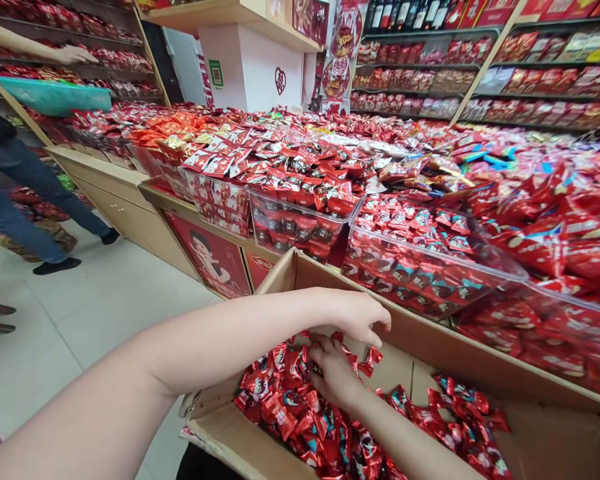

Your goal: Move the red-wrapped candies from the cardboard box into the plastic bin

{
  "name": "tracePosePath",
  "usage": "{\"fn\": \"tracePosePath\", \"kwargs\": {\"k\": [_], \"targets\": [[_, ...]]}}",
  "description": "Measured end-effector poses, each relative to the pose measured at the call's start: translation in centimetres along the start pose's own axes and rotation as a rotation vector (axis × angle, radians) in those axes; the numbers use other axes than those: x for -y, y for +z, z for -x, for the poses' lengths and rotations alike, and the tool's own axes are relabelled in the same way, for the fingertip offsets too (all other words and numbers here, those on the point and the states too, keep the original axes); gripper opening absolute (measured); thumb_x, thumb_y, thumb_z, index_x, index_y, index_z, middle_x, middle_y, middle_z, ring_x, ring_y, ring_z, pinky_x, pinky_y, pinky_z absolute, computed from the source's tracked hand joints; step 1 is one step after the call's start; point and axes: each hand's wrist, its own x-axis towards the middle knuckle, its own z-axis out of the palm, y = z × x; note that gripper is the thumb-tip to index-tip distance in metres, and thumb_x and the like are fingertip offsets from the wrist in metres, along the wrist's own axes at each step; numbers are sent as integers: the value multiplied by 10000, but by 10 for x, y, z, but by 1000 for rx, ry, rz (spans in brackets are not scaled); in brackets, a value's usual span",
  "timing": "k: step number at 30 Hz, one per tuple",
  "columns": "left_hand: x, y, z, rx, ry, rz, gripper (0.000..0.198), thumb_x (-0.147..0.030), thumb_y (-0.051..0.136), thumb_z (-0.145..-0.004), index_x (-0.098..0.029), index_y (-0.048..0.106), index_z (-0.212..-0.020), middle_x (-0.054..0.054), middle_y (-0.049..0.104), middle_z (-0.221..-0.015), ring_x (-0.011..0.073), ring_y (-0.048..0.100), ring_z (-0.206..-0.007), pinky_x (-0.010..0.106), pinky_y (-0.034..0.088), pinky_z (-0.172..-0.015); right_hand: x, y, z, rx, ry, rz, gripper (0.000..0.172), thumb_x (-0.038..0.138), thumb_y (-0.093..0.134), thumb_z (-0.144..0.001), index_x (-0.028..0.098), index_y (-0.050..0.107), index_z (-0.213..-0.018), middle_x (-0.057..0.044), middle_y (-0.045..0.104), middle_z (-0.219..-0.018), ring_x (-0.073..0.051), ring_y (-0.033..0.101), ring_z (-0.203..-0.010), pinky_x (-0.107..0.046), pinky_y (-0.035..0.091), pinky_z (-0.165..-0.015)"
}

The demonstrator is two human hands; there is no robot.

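Below me is a cardboard box (390, 320) holding many small, shiny red wrapped candies (280, 413). My right hand (333, 373) reaches into the pile on the box's left side. Its thumb and fingers curl around candies there, and the fingertips are partly hidden among the wrappers. Above it, near the far wall of the box, my left hand (360, 317) hangs with bent fingers apart and nothing visible in them. A single red candy lies just below the left fingers. More candies are heaped toward the right of the box, where some bare cardboard bottom shows.
Clear plastic bins (300, 223) full of wrapped sweets line the counter beyond the box. Packed shelves (420, 73) stand behind. At left, another person in jeans (35, 187) stands on the tiled floor, an arm stretched over a teal basin (55, 97).
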Motion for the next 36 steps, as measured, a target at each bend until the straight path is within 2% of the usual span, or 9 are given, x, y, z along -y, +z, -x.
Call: {"fn": "tracePosePath", "kwargs": {"k": [6, 12, 14, 17, 19, 22, 26, 32, 36], "targets": [[0, 2, 2, -7, -12, -39, 412, -332, 526, -702, -157, 505, -1074, 38, 617, -817, 127, 541, -646, 210, 370, -553, -12, 2, 20, 56, 115, -155, 258, 28, 423, -532, 191, 584, -651, -9, 578, -647, -160, 506, -627, -267, 390, -584], [1, 4, 11, -1, -103, -82, 406, -356, 476, -713, -196, 506, -1085, 89, 600, -946, 204, 565, -779, 263, 400, -586, -8, -44, 31, 3, 244, -345, 161, 117, 483, -586, 210, 596, -653, 0, 597, -612, -144, 503, -553, -256, 373, -499], [-2, 2, 13, -11, -100, -53, 443, -414, 417, -741, -182, 482, -1113, 116, 578, -1001, 228, 552, -847, 290, 406, -633, 1, -67, 37, -92, 429, -578, 79, 216, 500, -651, 201, 568, -687, 15, 562, -574, -109, 480, -469, -215, 318, -398], [-11, -2, 12, -42, -3, 110, 486, -486, 346, -771, -189, 449, -1141, 92, 589, -968, 186, 556, -815, 255, 405, -636, 16, -99, 47, -334, 717, -1219, 181, 360, 547, -682, 179, 547, -702, 39, 515, -496, -62, 439, -389, -158, 241, -331], [-17, -2, 9, -75, 65, 221, 495, -492, 402, -750, -206, 430, -1153, 48, 609, -855, 139, 556, -703, 205, 393, -570, 24, -114, 54, -430, 691, -1500, 199, 362, 563, -691, 171, 562, -748, 26, 557, -531, -65, 483, -432, -166, 339, -388], [-21, 0, 4, -153, 123, 236, 461, -384, 535, -703, -202, 462, -1121, 16, 596, -755, 109, 529, -626, 177, 368, -533, 27, -124, 64, -386, 561, -1681, 225, 364, 503, -742, 184, 576, -856, -14, 635, -699, -120, 566, -567, -246, 445, -527], [-19, 0, -2, -257, 157, 171, 180, -201, 492, -743, -166, 597, -885, 21, 593, -781, 101, 524, -704, 178, 371, -632, 17, -126, 76, -322, 515, -1782, 232, 318, 459, -766, 180, 592, -897, -40, 653, -831, -178, 602, -735, -301, 457, -636], [-17, -3, -4, -237, 223, 180, 408, -313, 576, -691, -166, 501, -1063, 8, 573, -766, 92, 502, -638, 172, 367, -554, 17, -127, 80, -409, 567, -1637, 214, 199, 579, -686, 200, 600, -900, -27, 646, -896, -147, 603, -714, -248, 462, -572], [-18, -1, -6, -259, 254, 74, 212, -288, 538, -728, -158, 594, -885, 23, 567, -732, 102, 503, -672, 181, 371, -598, 24, -128, 80, -457, 574, -1559, 232, 204, 646, -639, 198, 594, -865, -18, 654, -815, -127, 597, -680, -217, 462, -542]]}}
